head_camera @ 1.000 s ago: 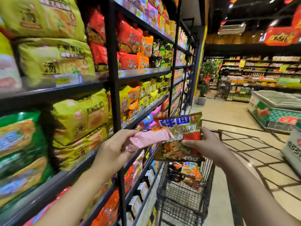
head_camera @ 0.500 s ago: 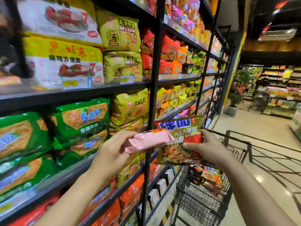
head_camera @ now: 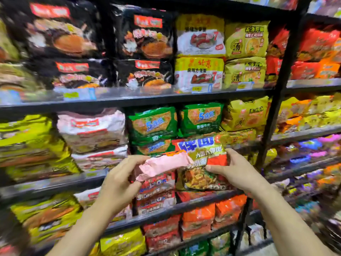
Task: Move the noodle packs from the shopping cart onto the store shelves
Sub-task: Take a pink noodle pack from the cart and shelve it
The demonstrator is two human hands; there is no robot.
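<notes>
Left hand (head_camera: 120, 183): grasping the pink noodle pack (head_camera: 164, 164) at its left end, fingers curled over the top, thumb underneath.
Right hand (head_camera: 234, 169): grasping the gold-and-red noodle pack (head_camera: 201, 163) by its right edge, thumb on the printed front.
Packs: the pink one lies across the lower left of the gold-and-red one, touching it; both are held in the air between the two grips, in front of the shelves.
Behind the grips: green five-pack noodle bags (head_camera: 153, 124) just above, red bags (head_camera: 156, 193) just below, on black store shelves (head_camera: 140, 99).
Edges of view: blurred.
</notes>
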